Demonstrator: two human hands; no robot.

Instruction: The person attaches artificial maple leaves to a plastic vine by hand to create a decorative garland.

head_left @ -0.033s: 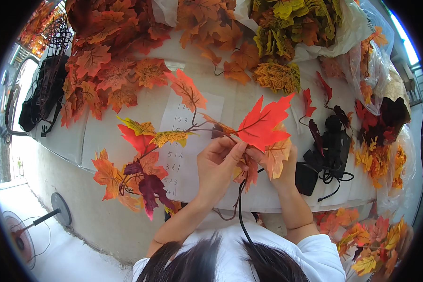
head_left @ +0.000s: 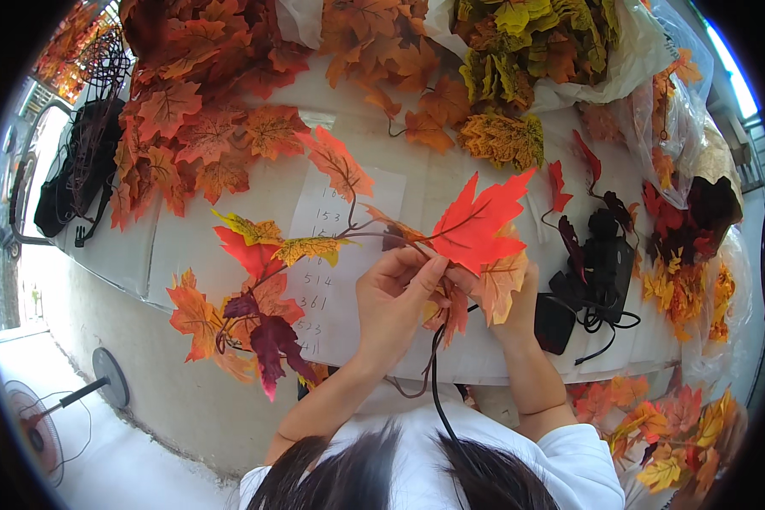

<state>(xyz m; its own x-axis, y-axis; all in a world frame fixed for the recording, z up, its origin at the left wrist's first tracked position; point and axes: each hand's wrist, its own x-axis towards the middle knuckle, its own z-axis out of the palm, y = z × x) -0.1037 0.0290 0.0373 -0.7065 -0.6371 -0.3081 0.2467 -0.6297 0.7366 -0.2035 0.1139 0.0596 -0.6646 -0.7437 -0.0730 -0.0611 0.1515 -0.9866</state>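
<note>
An artificial maple-leaf garland [head_left: 308, 248] with a thin brown stem hangs across my hands and down to the left, with orange, yellow-green and dark purple leaves. My left hand [head_left: 389, 299] pinches the stem between thumb and fingers. Close against it, my right hand [head_left: 518, 321] is closed on the same stem, its fingers partly hidden by a large bright red leaf [head_left: 478, 223] and a pale orange leaf [head_left: 501, 287]. Below the hands, the brown stem loops down towards my lap beside a black cable [head_left: 436, 387].
Under the garland lies a handwritten paper sheet [head_left: 319, 208] on the white-covered table [head_left: 204, 246]. Piles of orange leaves [head_left: 200, 102] and yellow-green leaves [head_left: 535, 51] stand at the back. Black adapters with cables [head_left: 605, 272] lie to the right. A fan [head_left: 38, 433] stands on the floor.
</note>
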